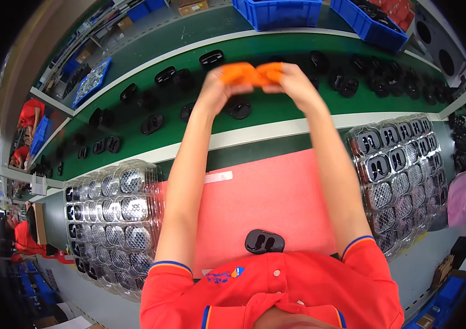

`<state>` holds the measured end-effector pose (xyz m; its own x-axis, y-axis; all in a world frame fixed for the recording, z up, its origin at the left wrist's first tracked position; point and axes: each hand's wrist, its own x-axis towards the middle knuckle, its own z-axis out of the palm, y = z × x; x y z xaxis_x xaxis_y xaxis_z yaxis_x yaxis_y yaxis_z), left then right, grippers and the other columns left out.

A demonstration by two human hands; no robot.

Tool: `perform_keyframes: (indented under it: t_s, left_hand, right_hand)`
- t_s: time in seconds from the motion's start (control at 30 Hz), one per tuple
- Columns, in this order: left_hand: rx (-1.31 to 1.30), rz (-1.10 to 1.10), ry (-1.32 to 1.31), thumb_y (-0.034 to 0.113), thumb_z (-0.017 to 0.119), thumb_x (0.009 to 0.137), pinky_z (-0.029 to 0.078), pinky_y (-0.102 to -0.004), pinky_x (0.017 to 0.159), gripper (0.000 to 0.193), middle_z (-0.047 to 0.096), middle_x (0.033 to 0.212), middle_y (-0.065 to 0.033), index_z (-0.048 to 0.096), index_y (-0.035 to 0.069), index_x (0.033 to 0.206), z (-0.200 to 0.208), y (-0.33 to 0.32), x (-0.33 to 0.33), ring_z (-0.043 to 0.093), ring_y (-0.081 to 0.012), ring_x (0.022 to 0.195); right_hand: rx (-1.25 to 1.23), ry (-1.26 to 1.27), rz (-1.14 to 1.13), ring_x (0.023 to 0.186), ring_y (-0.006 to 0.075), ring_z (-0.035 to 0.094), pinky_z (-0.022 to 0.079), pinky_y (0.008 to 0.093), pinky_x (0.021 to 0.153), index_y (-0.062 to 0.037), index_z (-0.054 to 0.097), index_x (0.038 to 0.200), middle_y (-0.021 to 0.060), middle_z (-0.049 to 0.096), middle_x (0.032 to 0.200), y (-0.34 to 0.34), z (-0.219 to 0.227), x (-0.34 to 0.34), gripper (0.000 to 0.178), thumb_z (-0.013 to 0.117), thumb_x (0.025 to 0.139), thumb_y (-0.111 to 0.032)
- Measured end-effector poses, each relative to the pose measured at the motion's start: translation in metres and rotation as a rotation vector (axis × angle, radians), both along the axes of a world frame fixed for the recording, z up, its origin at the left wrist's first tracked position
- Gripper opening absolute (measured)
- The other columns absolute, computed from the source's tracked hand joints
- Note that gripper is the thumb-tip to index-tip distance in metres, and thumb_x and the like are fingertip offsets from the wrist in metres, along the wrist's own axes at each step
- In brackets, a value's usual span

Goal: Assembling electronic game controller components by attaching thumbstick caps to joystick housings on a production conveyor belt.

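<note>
Both of my arms stretch forward over the green conveyor belt (277,112). My left hand (215,90) and my right hand (297,86) come close together there, smeared by motion. Bright orange material (238,73) covers or sits at the fingertips of both; whether it is finger covers or one held piece, I cannot make out. Just below the hands a black rounded case part (239,109) lies on the belt. Close to my body, another black oval case part (264,242) with two glossy elongated recesses rests on the pink mat (266,192).
A clear blister tray (117,219) stands left of the mat, another (403,181) to the right, holding several black parts. More black parts (152,124) dot the belt. Blue bins (285,13) sit beyond it. A person in pink (464,197) is at far right.
</note>
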<state>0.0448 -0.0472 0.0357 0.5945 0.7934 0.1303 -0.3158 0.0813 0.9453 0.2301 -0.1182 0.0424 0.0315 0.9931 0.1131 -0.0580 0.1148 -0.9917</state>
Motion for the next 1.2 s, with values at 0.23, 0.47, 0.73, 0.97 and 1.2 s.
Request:
perform_keyframes:
  t_s: [0.23,0.47,0.73,0.97,1.2]
  left_hand:
    - [0.18,0.709,0.256,0.007,0.056,0.081,0.052,-0.0364,0.078,0.03,0.065,0.095,-0.0143,0.058,0.002,0.111,-0.083,0.128,-0.002,0.064,-0.0312,0.086]
    - [1.281,0.916,1.106,0.023,0.066,0.076,0.034,-0.0463,0.1,0.056,0.057,0.117,-0.0136,0.046,0.009,0.126,-0.094,0.149,0.029,0.045,-0.0319,0.12]
    - [0.982,0.743,1.182,0.023,0.073,0.069,0.044,-0.0468,0.088,0.07,0.049,0.114,-0.0213,0.038,0.004,0.126,-0.059,0.121,0.051,0.052,-0.0348,0.107]
    - [-0.309,0.351,0.113,0.015,0.067,0.081,0.054,-0.0365,0.057,0.046,0.054,0.109,-0.0119,0.041,0.01,0.119,-0.034,0.029,0.017,0.062,-0.0238,0.084]
    - [-0.272,0.281,-0.133,0.024,0.045,0.092,0.052,-0.0398,0.077,0.039,0.05,0.113,-0.012,0.033,0.009,0.126,-0.047,0.001,0.028,0.06,-0.0264,0.095]
  right_hand:
    - [0.062,-0.575,-0.305,0.092,0.0262,0.065,0.052,0.0335,0.078,0.0034,0.062,0.107,0.017,0.066,0.096,0.071,-0.064,-0.008,0.033,0.063,0.077,-0.011]
    - [0.166,-0.998,-0.016,0.112,0.0371,0.051,0.042,0.0406,0.094,-0.0033,0.047,0.129,0.023,0.055,0.118,0.015,-0.064,-0.021,0.065,0.07,0.068,-0.012]
    - [0.031,-0.595,-0.378,0.088,0.0312,0.062,0.05,0.0387,0.079,-0.0005,0.06,0.108,0.0193,0.057,0.108,0.027,-0.077,0.009,0.043,0.068,0.065,-0.003]
    - [-0.102,0.324,-0.171,0.093,0.0225,0.061,0.058,0.0331,0.061,-0.0058,0.028,0.138,0.0131,0.053,0.115,0.017,-0.045,-0.003,0.052,0.044,0.089,0.002]
    - [-0.049,0.45,-0.067,0.104,0.0231,0.058,0.056,0.0378,0.076,-0.0119,0.027,0.142,0.0123,0.046,0.127,0.0,-0.041,-0.003,0.048,0.035,0.095,-0.007]
